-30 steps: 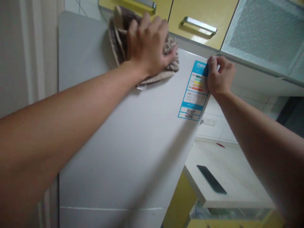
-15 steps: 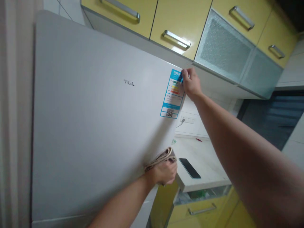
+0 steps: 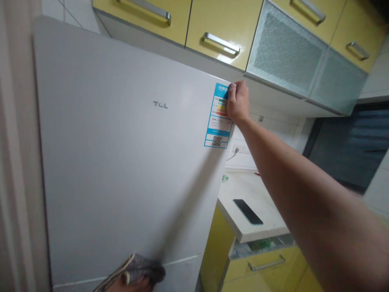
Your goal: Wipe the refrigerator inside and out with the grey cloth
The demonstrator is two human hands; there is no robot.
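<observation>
A white fridge door fills the left and middle of the view, with a blue energy label at its upper right corner. My right hand is curled over the door's upper right edge, its fingers closed on the edge beside the label. At the bottom edge of the view my left hand is mostly out of frame; it presses a folded brown patterned cloth against the lower part of the door, close to the seam above the lower door.
Yellow wall cabinets with metal handles and frosted glass doors hang above. To the right is a pale countertop with a dark phone on it, a wall socket, and a yellow drawer below.
My left hand has dragged the cloth from the top of the door down to its lower edge. The right hand has kept its hold on the door's upper corner. The view has pulled back.
</observation>
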